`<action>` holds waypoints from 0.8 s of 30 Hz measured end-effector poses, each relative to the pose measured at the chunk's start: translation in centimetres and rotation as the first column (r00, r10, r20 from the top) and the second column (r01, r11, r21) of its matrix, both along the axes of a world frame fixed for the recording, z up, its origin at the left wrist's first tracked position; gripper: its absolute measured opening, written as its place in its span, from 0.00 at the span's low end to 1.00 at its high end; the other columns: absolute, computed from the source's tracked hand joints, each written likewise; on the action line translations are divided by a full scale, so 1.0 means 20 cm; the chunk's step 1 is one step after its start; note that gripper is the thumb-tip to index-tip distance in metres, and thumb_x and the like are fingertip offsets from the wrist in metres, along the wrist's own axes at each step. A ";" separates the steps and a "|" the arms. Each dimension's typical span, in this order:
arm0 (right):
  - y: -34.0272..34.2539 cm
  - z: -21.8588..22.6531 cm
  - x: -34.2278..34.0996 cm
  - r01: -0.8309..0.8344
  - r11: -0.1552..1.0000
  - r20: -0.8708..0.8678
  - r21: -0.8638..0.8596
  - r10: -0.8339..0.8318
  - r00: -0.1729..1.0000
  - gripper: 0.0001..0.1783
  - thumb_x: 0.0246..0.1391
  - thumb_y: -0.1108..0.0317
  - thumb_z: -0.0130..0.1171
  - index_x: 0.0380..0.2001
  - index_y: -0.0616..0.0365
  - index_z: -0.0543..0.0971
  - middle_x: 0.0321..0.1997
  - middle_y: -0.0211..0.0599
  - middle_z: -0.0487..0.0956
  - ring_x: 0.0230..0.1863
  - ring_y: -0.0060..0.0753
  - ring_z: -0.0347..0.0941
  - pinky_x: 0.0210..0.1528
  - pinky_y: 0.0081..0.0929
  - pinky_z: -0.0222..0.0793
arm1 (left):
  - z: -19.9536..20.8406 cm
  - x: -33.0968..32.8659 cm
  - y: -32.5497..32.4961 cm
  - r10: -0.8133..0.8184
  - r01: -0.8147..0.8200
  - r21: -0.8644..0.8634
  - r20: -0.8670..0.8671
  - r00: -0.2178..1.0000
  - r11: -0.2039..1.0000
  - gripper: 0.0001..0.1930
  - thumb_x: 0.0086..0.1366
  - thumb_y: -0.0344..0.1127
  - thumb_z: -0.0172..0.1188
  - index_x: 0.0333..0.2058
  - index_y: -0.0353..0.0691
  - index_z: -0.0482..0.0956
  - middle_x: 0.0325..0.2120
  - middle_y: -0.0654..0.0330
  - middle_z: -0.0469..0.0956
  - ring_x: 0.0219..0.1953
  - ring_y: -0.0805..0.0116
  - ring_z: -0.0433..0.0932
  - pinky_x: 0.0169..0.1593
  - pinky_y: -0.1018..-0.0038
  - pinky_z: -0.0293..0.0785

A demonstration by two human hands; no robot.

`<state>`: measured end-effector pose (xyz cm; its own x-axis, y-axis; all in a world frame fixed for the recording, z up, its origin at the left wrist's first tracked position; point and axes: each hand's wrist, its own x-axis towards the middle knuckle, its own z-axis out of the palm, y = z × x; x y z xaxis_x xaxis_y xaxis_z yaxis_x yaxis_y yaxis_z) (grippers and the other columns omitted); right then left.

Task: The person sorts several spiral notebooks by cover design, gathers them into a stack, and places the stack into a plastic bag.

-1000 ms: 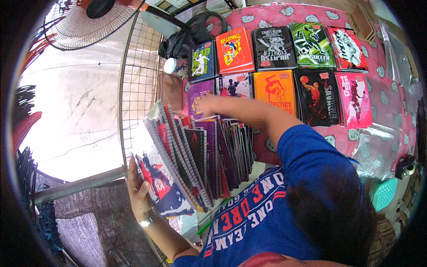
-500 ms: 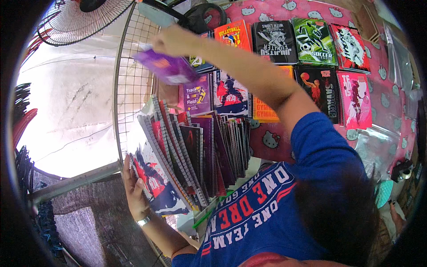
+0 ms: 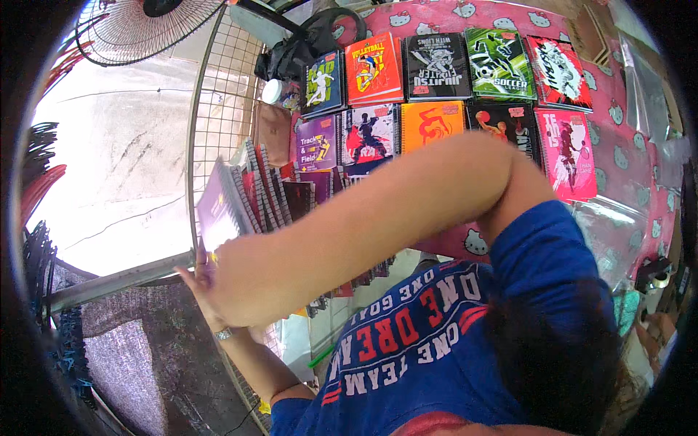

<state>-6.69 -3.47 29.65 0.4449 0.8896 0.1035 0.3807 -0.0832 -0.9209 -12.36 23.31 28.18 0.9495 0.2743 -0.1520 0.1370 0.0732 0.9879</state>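
A purple spiral notebook (image 3: 218, 207) stands tilted at the left end of a row of upright notebooks (image 3: 270, 192). My right hand (image 3: 236, 280) reaches across to it and grips its lower part, though my own wrist covers most of the fingers. Behind and below, my left hand (image 3: 204, 305) is at the same end of the row, mostly hidden by the right. Its visible fingers are spread, one sticking out to the left. My right forearm hides much of the row.
Sports-themed notebooks lie in two rows on a pink patterned cloth (image 3: 472, 242), including an orange one (image 3: 432, 123) and a green one (image 3: 502, 64). A wire grid (image 3: 233, 87) borders the left side, with a fan (image 3: 149, 29) beyond. A black bag (image 3: 291, 58) sits at the back.
My right hand has swung down and toward me from above the table, bringing the purple notebook to the left end of the row. It now covers the white, red and blue notebook there.
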 end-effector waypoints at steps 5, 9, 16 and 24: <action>-0.05 -0.33 -0.21 0.243 0.702 0.328 0.669 -0.572 0.752 0.40 0.57 0.47 0.51 0.60 0.70 0.58 0.61 0.73 0.54 0.66 0.65 0.47 0.67 0.55 0.37 | 0.05 -0.03 -0.10 -0.249 0.286 0.181 -0.201 0.947 0.941 0.32 0.68 0.53 0.45 0.60 0.33 0.59 0.56 0.48 0.67 0.57 0.57 0.68 0.60 0.59 0.64; 0.02 -0.42 -0.29 0.517 0.595 -0.050 0.616 -0.625 0.779 0.52 0.57 0.42 0.49 0.65 0.71 0.38 0.65 0.81 0.35 0.67 0.82 0.26 0.67 0.60 0.27 | 0.07 0.03 -0.11 -0.342 0.366 0.067 -0.235 0.910 0.928 0.30 0.68 0.51 0.46 0.59 0.33 0.60 0.55 0.47 0.68 0.55 0.56 0.70 0.57 0.59 0.68; 0.10 -0.18 -0.17 0.621 0.763 -0.177 0.179 -0.596 0.783 0.60 0.52 0.31 0.45 0.65 0.74 0.37 0.66 0.79 0.31 0.69 0.75 0.23 0.69 0.54 0.27 | 0.16 0.12 -0.13 -0.400 0.377 -0.161 -0.147 0.905 0.912 0.22 0.69 0.44 0.45 0.55 0.33 0.66 0.49 0.50 0.74 0.48 0.62 0.76 0.51 0.64 0.75; 0.20 0.00 -0.08 0.529 0.706 -0.644 0.471 -0.135 0.753 0.43 0.54 0.52 0.56 0.62 0.71 0.53 0.41 0.41 0.75 0.35 0.25 0.75 0.37 0.22 0.73 | -0.05 0.24 0.18 -0.363 0.351 -0.267 0.005 0.932 0.897 0.24 0.61 0.41 0.56 0.52 0.32 0.68 0.42 0.47 0.77 0.42 0.56 0.79 0.49 0.60 0.77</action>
<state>-8.24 0.62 29.60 0.8463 0.4958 0.1949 -0.1172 0.5301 -0.8398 -7.65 26.98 27.12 0.9670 -0.1368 -0.2151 0.2449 0.2639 0.9330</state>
